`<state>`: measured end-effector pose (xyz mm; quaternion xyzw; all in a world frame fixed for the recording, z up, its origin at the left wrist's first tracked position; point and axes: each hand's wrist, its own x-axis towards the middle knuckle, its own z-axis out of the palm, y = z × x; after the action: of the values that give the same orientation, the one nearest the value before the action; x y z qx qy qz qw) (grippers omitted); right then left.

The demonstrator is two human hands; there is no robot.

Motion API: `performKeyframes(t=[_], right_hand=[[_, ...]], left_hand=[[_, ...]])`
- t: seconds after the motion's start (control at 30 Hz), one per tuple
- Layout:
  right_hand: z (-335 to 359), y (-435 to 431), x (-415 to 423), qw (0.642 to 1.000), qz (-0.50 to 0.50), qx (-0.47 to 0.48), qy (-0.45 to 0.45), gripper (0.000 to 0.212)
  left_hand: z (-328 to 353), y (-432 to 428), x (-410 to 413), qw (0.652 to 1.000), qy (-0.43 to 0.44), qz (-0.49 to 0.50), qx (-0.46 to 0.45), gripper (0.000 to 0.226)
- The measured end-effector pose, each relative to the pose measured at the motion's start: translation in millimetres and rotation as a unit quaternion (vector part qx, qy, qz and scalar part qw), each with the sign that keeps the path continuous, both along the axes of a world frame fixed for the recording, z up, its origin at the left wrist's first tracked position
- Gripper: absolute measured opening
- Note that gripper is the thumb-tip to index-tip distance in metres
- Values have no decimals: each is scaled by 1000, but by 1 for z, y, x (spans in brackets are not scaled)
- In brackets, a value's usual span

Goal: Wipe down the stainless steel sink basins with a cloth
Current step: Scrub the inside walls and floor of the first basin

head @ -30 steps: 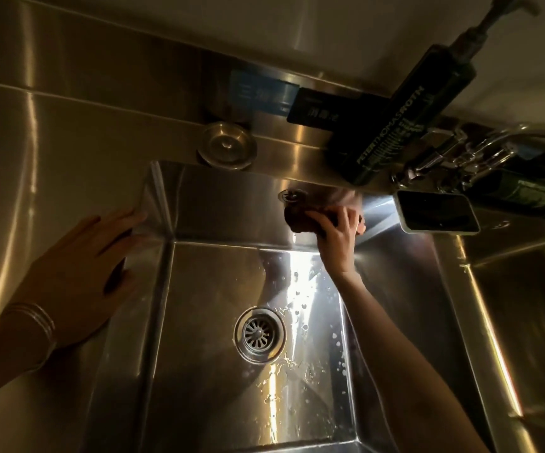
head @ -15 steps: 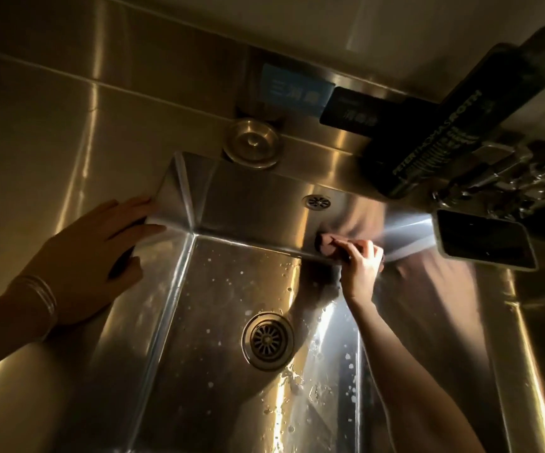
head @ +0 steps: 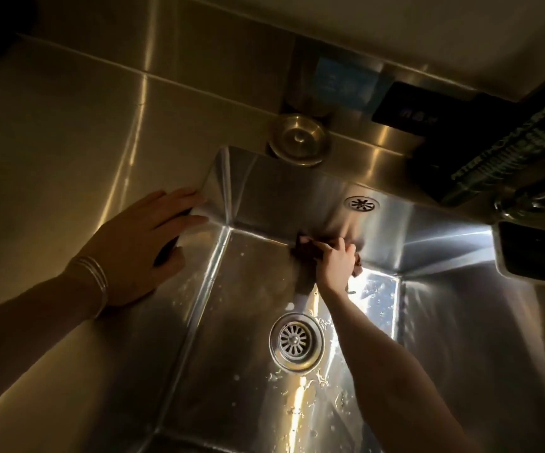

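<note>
sink basin: silver steel | cloth: dark reddish-brown | bottle: black, pale lettering | bangles: silver

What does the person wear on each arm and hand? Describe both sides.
The left hand is ungloved, with several thin silver bangles stacked at the wrist. The right hand shows no ring, bangle or glove. No sleeve is in view on either side.

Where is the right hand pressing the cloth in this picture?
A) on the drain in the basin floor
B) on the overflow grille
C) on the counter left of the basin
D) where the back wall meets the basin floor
D: the right hand holds the cloth at the foot of the back wall, below the overflow grille and beyond the drain.
</note>
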<state>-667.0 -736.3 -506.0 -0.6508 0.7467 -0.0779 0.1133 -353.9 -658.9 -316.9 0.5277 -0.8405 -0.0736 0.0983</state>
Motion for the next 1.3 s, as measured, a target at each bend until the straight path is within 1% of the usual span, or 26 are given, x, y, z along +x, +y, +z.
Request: performKeyframes(t=[0.03, 0.07, 0.1, 0.17, 0.23, 0.3, 0.4, 0.47, 0.5, 0.53, 0.63, 0.67, 0.7, 0.73, 0.77, 0.8, 0.83, 0.87, 0.9, 0.97, 1.03, 1.07, 1.13, 1.2, 1.27, 1.3], right_hand=[[3, 0, 8, 1000, -2, 1, -3, 33], [8, 1, 17, 999, 27, -34, -3, 34], [15, 2, 27, 993, 67, -98, -20, 37], [29, -2, 47, 960, 124, -245, -60, 43], [36, -13, 65, 936, 126, -323, -66, 43], [29, -16, 82, 937, 138, -321, -24, 42], [5, -10, 101, 965, 175, -198, -1, 39], [-2, -9, 115, 983, 148, -109, -24, 37], [-3, -9, 122, 986, 130, -99, -29, 38], [-2, -9, 127, 984, 123, -122, -37, 38], [5, -13, 131, 948, 131, -288, -41, 41], [8, -15, 131, 939, 134, -316, -37, 43], [9, -18, 131, 937, 144, -317, -28, 42], [6, -17, 132, 945, 164, -284, -10, 40], [3, -14, 132, 960, 187, -210, 10, 39], [-2, -12, 132, 975, 201, -97, 21, 38], [-8, -10, 129, 983, 184, 6, 21, 38], [-12, -6, 125, 986, 152, 67, 8, 38], [-13, -1, 122, 989, 120, 78, -22, 38], [-5, 16, 120, 990, 119, 8, -71, 37], [1, 28, 121, 975, 187, -81, -94, 41], [3, 33, 119, 963, 228, -104, -98, 43], [6, 34, 110, 937, 317, -112, -94, 41], [0, 26, 97, 905, 412, -65, -77, 35], [-4, 22, 86, 870, 489, 52, -26, 32], [-7, 21, 83, 858, 502, 107, 1, 34]], left_hand=[[0, 0, 0, 1000, -1, 2, 5, 53], [1, 1, 1, 1000, 1, 3, 10, 54], [2, 1, 1, 1000, 3, 3, 11, 55], [2, 1, 1, 1000, 7, 9, 5, 57], [1, 2, 0, 999, 20, 34, 4, 59], [0, 1, 1, 995, 37, 90, 6, 60], [-3, 2, 4, 994, 42, 104, 0, 58], [-6, 1, 5, 996, 31, 88, 9, 60], [-6, 0, 6, 996, 25, 86, 15, 62], [-7, 0, 7, 996, 22, 87, 19, 63], [-7, 1, 6, 996, 16, 90, 21, 63], [-7, 1, 6, 996, 14, 91, 19, 63], [-7, 1, 6, 996, 13, 90, 17, 62], [-7, 1, 5, 996, 13, 88, 16, 62], [-6, 1, 4, 996, 14, 87, 14, 62], [-6, 1, 4, 996, 14, 88, 10, 61], [-5, 1, 3, 996, 15, 88, 7, 60], [-5, 2, 3, 996, 16, 89, 8, 59], [-4, 3, 3, 996, 19, 90, 10, 58], [-2, 3, 2, 995, 24, 93, 15, 56], [-1, 2, 2, 995, 22, 95, 18, 56], [0, 2, 2, 995, 21, 95, 22, 56], [1, 3, 1, 995, 18, 96, 23, 57], [1, 3, 2, 995, 17, 94, 22, 56], [0, 2, 3, 995, 15, 93, 23, 56], [-1, 1, 4, 995, 14, 91, 22, 56]])
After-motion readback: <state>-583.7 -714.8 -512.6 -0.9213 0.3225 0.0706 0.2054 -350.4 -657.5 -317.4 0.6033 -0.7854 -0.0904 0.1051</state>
